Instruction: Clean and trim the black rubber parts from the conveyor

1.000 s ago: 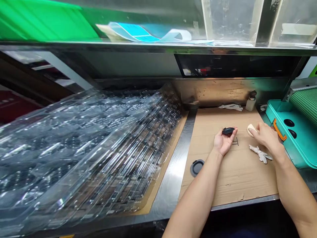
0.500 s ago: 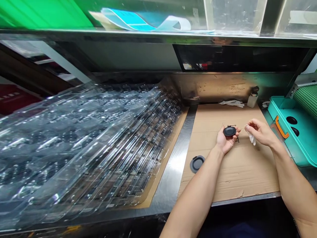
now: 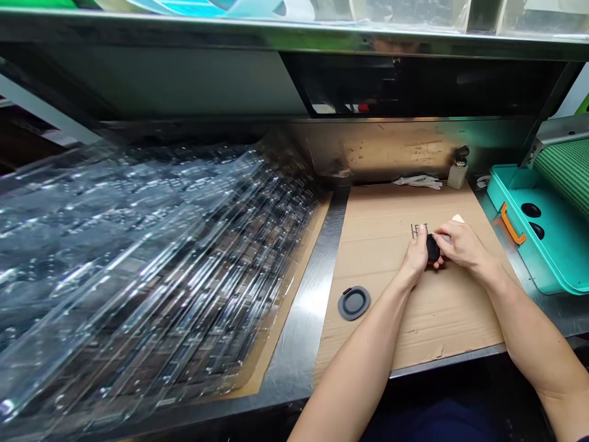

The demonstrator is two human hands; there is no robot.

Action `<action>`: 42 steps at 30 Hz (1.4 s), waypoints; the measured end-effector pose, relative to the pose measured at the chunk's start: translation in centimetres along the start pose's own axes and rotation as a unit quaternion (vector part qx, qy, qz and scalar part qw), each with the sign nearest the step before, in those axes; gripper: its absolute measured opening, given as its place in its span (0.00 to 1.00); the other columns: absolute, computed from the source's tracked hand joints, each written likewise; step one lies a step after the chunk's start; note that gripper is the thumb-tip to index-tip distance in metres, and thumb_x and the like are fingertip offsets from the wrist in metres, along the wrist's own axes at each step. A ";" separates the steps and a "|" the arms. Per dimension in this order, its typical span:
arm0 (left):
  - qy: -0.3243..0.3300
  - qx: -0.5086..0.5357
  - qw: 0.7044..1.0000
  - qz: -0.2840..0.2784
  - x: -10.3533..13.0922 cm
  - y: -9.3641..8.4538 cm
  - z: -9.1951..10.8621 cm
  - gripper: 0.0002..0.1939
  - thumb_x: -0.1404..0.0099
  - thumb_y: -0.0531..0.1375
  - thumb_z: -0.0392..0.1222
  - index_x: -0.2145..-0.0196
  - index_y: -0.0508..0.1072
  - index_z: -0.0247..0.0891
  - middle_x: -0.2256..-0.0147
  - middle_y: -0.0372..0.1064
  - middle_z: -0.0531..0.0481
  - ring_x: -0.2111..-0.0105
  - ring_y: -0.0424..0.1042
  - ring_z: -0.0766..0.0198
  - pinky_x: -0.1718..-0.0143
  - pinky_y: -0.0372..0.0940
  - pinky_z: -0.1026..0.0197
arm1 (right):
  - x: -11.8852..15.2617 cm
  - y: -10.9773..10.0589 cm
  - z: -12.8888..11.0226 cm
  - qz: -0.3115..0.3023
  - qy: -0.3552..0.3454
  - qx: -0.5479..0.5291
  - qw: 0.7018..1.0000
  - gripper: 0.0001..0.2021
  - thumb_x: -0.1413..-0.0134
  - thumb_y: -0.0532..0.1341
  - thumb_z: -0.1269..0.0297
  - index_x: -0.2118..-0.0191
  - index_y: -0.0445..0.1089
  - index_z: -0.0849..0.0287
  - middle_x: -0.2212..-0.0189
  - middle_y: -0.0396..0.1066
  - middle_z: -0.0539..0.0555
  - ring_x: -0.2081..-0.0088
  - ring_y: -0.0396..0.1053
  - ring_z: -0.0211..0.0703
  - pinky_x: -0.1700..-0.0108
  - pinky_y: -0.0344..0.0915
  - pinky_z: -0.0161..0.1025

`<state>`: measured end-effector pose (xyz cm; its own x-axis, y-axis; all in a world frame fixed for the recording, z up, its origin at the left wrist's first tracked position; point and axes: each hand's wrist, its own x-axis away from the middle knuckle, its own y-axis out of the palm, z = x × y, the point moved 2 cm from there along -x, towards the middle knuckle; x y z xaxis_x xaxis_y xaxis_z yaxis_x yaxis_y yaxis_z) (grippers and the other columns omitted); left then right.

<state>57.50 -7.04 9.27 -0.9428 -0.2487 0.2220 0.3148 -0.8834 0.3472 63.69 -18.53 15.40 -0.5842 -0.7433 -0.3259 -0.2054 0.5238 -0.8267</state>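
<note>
My left hand is closed around a small black oval piece, thumb raised along its near side and fingertips curling underneath. At the piece's right edge, my right hand has its fingers pinched together and touching it. A bit of white cloth shows above the right knuckles; the rest of it is hidden in that hand. Left of my forearm, a dark grey oval disc with a raised ring lies flat on the cardboard sheet.
Clear plastic blister trays are piled at the left. A teal bin with an orange latch holds black oval pieces at the right. Behind stand a small pump bottle and white gloves. A metal shelf edge crosses above.
My right hand has moved left to meet the black piece, which has tilted up in my left hand. Dark printed marks on the cardboard now show. The whole view has shifted.
</note>
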 end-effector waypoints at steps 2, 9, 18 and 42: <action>0.001 -0.053 0.998 0.020 0.3 0.1 0.1 0.41 0.28 0.42 0.71 0.77 0.75 0.35 0.83 0.70 0.43 0.87 0.67 0.64 0.84 0.59 0.64 | 0.0 -0.1 0.0 -0.014 0.002 0.020 1.000 0.12 0.37 0.55 0.66 0.68 0.74 0.56 0.69 0.74 0.54 0.65 0.67 0.43 0.58 0.60 0.38; 0.023 -0.157 0.986 0.056 1.3 0.2 1.2 0.39 0.28 0.45 0.70 0.79 0.73 0.36 0.83 0.69 0.44 0.85 0.68 0.64 0.84 0.59 0.64 | 0.3 0.2 -0.4 -0.049 -0.007 0.025 0.998 0.14 0.37 0.54 0.67 0.71 0.75 0.55 0.71 0.74 0.53 0.65 0.69 0.43 0.55 0.63 0.38; 0.076 -0.151 0.984 0.051 0.7 0.4 0.1 0.32 0.30 0.51 0.69 0.67 0.76 0.35 0.78 0.70 0.49 0.83 0.67 0.66 0.81 0.59 0.64 | -8.3 -6.6 6.3 0.211 0.129 0.030 0.968 0.17 0.34 0.55 0.56 0.52 0.78 0.59 0.60 0.79 0.58 0.58 0.74 0.47 0.52 0.67 0.41; 0.133 -0.237 0.961 0.044 0.7 0.7 0.3 0.33 0.29 0.47 0.68 0.71 0.74 0.38 0.77 0.73 0.47 0.77 0.71 0.61 0.74 0.61 0.61 | -21.3 -11.3 13.2 -0.031 0.248 0.212 0.945 0.08 0.43 0.66 0.66 0.61 0.81 0.62 0.80 0.73 0.53 0.77 0.68 0.39 0.71 0.61 0.35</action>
<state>57.10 -7.72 10.00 -0.9293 -0.3680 -0.0302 0.3687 -0.9203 -0.1306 88.87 -14.11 25.61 -0.8990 -0.4258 -0.1028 0.0207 0.1931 -0.9810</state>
